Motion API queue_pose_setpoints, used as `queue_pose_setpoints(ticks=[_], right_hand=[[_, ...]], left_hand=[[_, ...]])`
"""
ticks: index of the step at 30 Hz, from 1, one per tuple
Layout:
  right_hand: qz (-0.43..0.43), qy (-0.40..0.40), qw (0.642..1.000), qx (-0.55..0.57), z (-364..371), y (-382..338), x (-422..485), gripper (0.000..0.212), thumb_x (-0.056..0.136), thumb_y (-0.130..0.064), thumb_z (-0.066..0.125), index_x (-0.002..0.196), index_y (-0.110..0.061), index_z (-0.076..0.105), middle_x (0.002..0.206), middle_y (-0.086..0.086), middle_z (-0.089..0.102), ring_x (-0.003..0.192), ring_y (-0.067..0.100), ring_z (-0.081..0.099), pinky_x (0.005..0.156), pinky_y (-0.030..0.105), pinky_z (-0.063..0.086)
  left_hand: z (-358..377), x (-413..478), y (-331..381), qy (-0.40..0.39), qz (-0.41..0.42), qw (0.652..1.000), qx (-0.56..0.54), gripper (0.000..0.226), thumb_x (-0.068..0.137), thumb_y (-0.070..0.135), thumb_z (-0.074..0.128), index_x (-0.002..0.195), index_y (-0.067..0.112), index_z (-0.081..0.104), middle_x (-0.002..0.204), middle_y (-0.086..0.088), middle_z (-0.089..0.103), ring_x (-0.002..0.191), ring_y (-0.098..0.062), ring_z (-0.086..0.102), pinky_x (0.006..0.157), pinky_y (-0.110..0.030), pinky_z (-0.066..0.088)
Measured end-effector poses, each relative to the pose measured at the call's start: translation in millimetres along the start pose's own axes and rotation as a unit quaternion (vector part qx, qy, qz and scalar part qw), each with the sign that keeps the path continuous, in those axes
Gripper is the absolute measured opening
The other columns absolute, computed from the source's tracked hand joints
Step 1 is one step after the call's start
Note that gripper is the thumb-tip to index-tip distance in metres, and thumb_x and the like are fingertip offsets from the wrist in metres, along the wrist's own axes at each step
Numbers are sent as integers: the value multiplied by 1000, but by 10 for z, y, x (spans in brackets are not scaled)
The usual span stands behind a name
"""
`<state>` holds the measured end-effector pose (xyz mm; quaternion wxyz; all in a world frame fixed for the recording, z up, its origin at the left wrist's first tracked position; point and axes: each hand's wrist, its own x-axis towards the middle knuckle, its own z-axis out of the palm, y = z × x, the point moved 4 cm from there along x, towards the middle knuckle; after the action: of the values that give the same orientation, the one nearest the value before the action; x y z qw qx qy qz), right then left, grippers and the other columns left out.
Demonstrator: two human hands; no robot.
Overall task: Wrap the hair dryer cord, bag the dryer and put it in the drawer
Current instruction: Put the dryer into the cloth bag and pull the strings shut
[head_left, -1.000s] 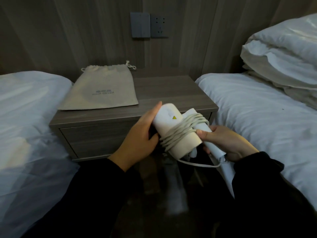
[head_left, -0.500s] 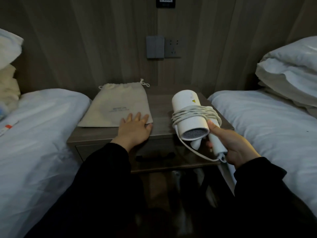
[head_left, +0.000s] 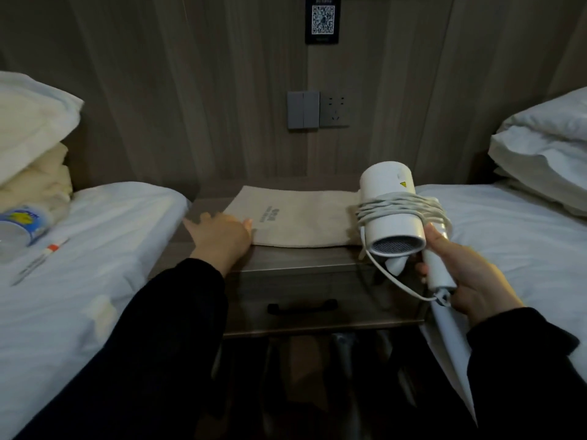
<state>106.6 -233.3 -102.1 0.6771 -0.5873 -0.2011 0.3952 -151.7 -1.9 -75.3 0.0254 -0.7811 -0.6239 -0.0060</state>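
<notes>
Wood-panelled wall backs a dark bedside table (head_left: 301,257) that stands between two white beds, with a grey wall switch (head_left: 303,109), a socket (head_left: 334,109) and a QR-code sign (head_left: 322,19) above it.

A beige cloth bag (head_left: 301,220) lies flat across the table top. The left hand (head_left: 222,239) rests at the bag's left edge, fingers straight and spread, fingertips touching the cloth. It is blurred, so I cannot tell how far it lies on the bag.

The right hand (head_left: 463,277) holds a white hair dryer (head_left: 384,182) in the air over the table's right end, well apart from the left hand. Its fingers are curled round the handle and the thumb lies up along it. The mesh end of the barrel faces the camera. The cord (head_left: 397,206) is coiled round the barrel, and one loose loop hangs down to the handle's foot.

The drawer (head_left: 301,290) under the table top is closed, with its dark handle (head_left: 301,308) showing.

The dryer hides the bag's right end. The print on the bag is too small to read. A white lump below the barrel may be the plug; I cannot tell. A cup (head_left: 22,223) on the left bed (head_left: 95,249) is cut off by the picture's edge.
</notes>
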Motion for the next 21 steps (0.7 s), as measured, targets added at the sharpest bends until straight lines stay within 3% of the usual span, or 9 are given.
queue_pose_setpoints(ticks=[3, 5, 7, 11, 15, 18, 21], right_hand=[[-4, -4, 1000, 25, -21, -38, -14, 45, 60, -53, 64, 77, -12, 56, 47, 2, 52, 35, 10, 47, 36, 20, 41], [2, 0, 999, 38, -40, -39, -20, 46, 57, -52, 66, 77, -12, 57, 49, 1, 54, 36, 11, 48, 37, 20, 41], [6, 1, 999, 41, -59, -27, -16, 43, 61, -52, 65, 78, -13, 57, 54, 2, 53, 36, 11, 47, 36, 19, 41], [11, -12, 998, 55, -120, -8, -8, 32, 83, -45, 54, 78, -14, 55, 60, 4, 51, 33, 9, 46, 33, 17, 39], [27, -32, 997, 65, -116, 7, -30, 32, 85, -45, 51, 81, -13, 55, 67, 6, 49, 32, 9, 47, 34, 15, 40], [48, -46, 996, 67, -55, 49, -51, 35, 80, -47, 54, 81, -12, 54, 63, 6, 48, 33, 10, 46, 34, 16, 40], [66, -54, 995, 54, 4, 112, -50, 42, 66, -50, 58, 78, -10, 53, 55, 4, 48, 34, 11, 46, 34, 18, 40]], left_hand=[[67, -156, 462, 57, 180, 979, -76, 53, 96, 48, 28, 144, 24, 28, 151, -6, 31, 138, -32, 26, 111, -52, 23], [181, -384, 808, 23, 311, 945, -102, 53, 97, 49, 27, 146, 32, 21, 155, -2, 26, 141, -27, 22, 113, -49, 23], [304, -521, 965, -16, 359, 929, -91, 51, 96, 51, 27, 144, 33, 27, 155, -1, 27, 142, -25, 21, 113, -48, 20], [334, -466, 783, -53, 372, 907, -189, 44, 98, 46, 26, 135, 33, 46, 153, 5, 32, 144, -19, 17, 117, -48, 12], [231, -318, 410, 5, 233, 967, -107, 52, 98, 48, 19, 133, 27, 51, 155, 2, 27, 145, -23, 11, 116, -53, 5], [168, -444, 388, 77, 182, 965, -170, 54, 96, 51, 23, 120, 19, 60, 145, -9, 42, 139, -29, 26, 113, -52, 21], [144, -638, 475, 150, 180, 944, -233, 48, 88, 54, 43, 105, 15, 65, 111, -9, 64, 108, -29, 53, 91, -40, 45]])
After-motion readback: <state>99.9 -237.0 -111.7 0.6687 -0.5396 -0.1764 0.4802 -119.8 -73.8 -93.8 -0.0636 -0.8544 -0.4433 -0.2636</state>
